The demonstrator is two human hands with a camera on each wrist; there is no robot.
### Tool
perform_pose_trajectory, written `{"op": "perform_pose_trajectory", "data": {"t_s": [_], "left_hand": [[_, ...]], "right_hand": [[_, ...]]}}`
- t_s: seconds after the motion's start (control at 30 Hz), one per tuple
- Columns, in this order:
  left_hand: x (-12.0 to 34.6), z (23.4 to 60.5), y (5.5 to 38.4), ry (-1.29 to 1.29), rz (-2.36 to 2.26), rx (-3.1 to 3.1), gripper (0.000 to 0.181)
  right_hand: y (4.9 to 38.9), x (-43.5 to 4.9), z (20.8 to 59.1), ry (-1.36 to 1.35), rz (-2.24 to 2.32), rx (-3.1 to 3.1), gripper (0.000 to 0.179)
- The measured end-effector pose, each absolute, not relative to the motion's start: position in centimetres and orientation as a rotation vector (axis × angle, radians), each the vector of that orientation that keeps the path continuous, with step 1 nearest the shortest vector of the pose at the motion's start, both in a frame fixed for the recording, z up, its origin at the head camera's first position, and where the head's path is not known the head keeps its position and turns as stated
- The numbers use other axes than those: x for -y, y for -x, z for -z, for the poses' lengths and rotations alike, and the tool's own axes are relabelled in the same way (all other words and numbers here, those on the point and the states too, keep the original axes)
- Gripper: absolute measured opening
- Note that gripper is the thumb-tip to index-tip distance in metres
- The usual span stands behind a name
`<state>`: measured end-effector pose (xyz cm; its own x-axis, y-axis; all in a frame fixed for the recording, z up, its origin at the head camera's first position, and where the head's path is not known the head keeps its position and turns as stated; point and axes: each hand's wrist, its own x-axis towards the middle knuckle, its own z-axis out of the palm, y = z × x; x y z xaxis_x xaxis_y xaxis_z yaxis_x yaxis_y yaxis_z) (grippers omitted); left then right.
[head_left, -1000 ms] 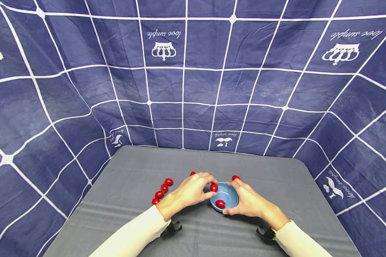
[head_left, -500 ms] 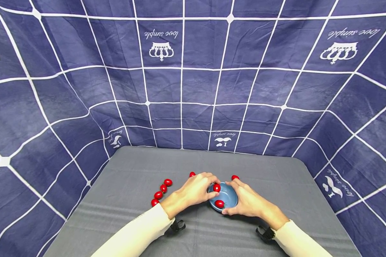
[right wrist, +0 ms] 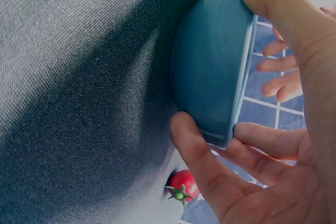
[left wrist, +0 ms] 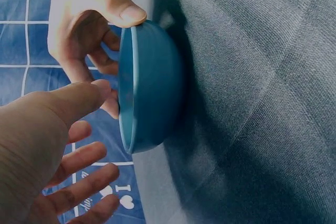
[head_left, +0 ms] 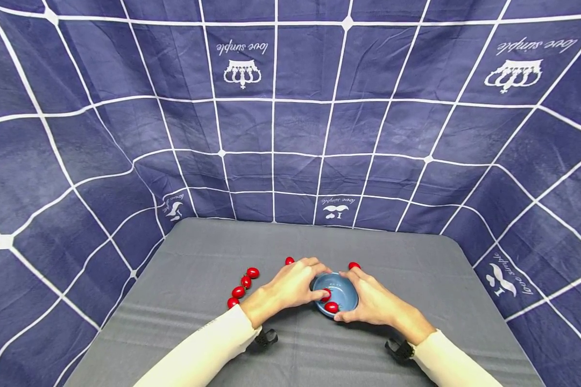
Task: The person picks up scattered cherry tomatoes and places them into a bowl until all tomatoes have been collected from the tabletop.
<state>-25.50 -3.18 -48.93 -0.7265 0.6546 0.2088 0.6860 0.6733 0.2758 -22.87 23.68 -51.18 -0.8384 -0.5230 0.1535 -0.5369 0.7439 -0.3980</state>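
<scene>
A blue bowl (head_left: 342, 287) stands on the table, and my right hand (head_left: 376, 302) grips it, thumb on the near rim and fingers round the far side. My left hand (head_left: 290, 285) hovers at the bowl's left rim. In the left wrist view its fingers are spread with nothing between them. Inside the bowl lie two cherry tomatoes; the lower one (head_left: 331, 307) shows fully, the other (head_left: 326, 295) is partly behind the left thumb. Another cherry tomato (right wrist: 183, 184), with a green calyx, lies beyond the right hand's fingers.
Several cherry tomatoes (head_left: 239, 292) form a slanting row on the grey table (head_left: 392, 252), left of the left hand. One more tomato (head_left: 289, 260) sits just behind that hand. A blue curtain (head_left: 300, 129) with white lines encloses the table's back and sides.
The tomato pinched in my left hand has been let go and has dropped into the bowl beside the other one. My right hand has stayed on the bowl.
</scene>
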Motion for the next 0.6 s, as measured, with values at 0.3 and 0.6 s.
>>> {"op": "perform_pose_trajectory", "data": {"t_s": [0.3, 0.6], "left_hand": [[4.2, 49.0, 25.4, 1.132, 0.533, 2.761, 0.052], [6.1, 48.9, 24.8, 1.131, 0.536, 2.738, 0.054]], "right_hand": [[22.8, -23.6, 51.1, -0.868, -0.671, 2.911, 0.103], [22.7, -23.6, 51.2, -0.869, -0.659, 2.891, 0.102]]}}
